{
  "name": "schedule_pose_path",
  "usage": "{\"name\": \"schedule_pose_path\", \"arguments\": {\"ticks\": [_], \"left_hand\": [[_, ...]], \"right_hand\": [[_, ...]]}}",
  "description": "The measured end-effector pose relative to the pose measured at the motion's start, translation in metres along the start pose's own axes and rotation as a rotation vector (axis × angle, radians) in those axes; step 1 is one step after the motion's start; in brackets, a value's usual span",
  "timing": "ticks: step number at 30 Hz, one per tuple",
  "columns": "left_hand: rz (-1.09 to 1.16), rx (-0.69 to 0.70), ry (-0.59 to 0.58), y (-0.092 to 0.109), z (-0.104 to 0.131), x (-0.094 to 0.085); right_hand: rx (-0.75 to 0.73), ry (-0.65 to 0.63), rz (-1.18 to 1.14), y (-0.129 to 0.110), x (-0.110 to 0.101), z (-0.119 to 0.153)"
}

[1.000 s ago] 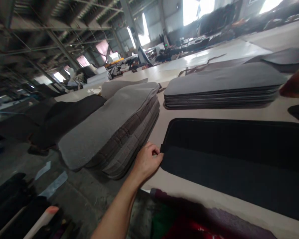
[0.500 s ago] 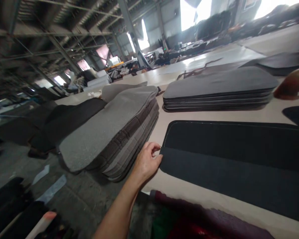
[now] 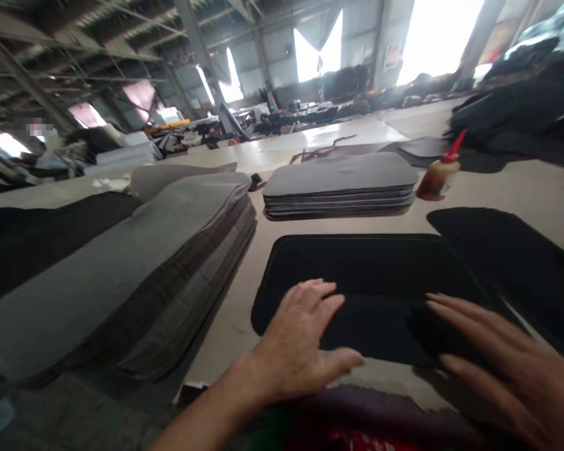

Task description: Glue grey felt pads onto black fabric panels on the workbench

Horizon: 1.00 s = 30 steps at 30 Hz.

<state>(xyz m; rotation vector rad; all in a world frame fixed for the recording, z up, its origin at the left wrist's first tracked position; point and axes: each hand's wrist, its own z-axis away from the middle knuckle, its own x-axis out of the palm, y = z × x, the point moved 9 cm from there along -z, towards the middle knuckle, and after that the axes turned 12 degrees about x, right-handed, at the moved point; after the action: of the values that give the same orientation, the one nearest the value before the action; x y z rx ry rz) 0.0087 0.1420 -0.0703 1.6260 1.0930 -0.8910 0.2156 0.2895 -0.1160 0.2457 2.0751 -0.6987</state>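
A black rounded panel [image 3: 366, 263] lies flat on the pale table [image 3: 230, 313], with a second black piece [image 3: 512, 250] overlapping its right side. My left hand [image 3: 305, 332] is over the panel's lower left part, fingers apart and holding nothing. Further right, my right hand [image 3: 498, 357] hovers above the panel's lower right, its fingers spread and somewhat blurred. Whether either palm touches the fabric I cannot tell. Behind the panel sits a neat stack of grey rounded sheets [image 3: 341, 175].
A tall pile of grey fabric pieces [image 3: 136, 250] fills the left side. Beyond the panel, a bottle of brown liquid with a red nozzle [image 3: 439, 175] stands at the right. Dark material [image 3: 521, 100] is heaped at the back right. Dark red cloth lies at the near edge.
The view has turned right. My left hand has let go of the panel's left edge and moved right over it, fingers now spread. My right hand has come into view.
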Motion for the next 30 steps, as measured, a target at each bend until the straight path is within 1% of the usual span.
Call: {"name": "schedule_pose_path", "arguments": {"ticks": [1, 2, 3, 5, 7, 10, 12, 15, 18, 21, 23, 25, 28, 30], "left_hand": [[0.023, 0.066, -0.115, 0.012, -0.009, 0.018], [0.041, 0.104, -0.208, 0.02, -0.015, 0.034], [0.054, 0.125, -0.274, 0.024, -0.019, 0.047], [0.056, 0.132, -0.351, 0.025, -0.022, 0.063], [0.008, 0.123, -0.408, 0.019, -0.02, 0.072], [-0.122, 0.104, -0.43, 0.003, -0.009, 0.069], [-0.204, 0.106, -0.399, -0.008, 0.003, 0.062], [-0.347, 0.128, -0.306, -0.026, 0.026, 0.049], [-0.514, 0.145, -0.18, -0.041, 0.053, 0.037], [-0.625, 0.143, -0.074, -0.053, 0.073, 0.03], [-0.654, 0.144, -0.026, -0.056, 0.08, 0.028], [-0.669, 0.156, 0.004, -0.054, 0.082, 0.025], [-0.704, 0.191, 0.05, -0.047, 0.079, 0.02], [-0.732, 0.216, 0.086, -0.046, 0.079, 0.018]], "right_hand": [[-0.097, -0.045, 0.047, -0.017, 0.011, -0.001], [-0.18, -0.08, 0.09, -0.033, 0.021, -0.001], [-0.23, -0.093, 0.133, -0.045, 0.03, -0.002], [-0.259, -0.145, 0.215, -0.058, 0.044, -0.003], [-0.25, -0.216, 0.28, -0.061, 0.05, -0.002], [-0.193, -0.284, 0.334, -0.056, 0.046, 0.0], [-0.123, -0.283, 0.358, -0.048, 0.038, 0.002], [-0.011, -0.239, 0.381, -0.029, 0.03, 0.007], [0.071, -0.16, 0.424, -0.01, 0.025, 0.015], [0.114, -0.082, 0.468, 0.005, 0.019, 0.022], [0.133, -0.043, 0.492, 0.013, 0.014, 0.026], [0.135, -0.002, 0.527, 0.018, 0.01, 0.03], [0.082, 0.072, 0.605, 0.022, 0.005, 0.042], [0.044, 0.107, 0.654, 0.027, 0.002, 0.052]]}}
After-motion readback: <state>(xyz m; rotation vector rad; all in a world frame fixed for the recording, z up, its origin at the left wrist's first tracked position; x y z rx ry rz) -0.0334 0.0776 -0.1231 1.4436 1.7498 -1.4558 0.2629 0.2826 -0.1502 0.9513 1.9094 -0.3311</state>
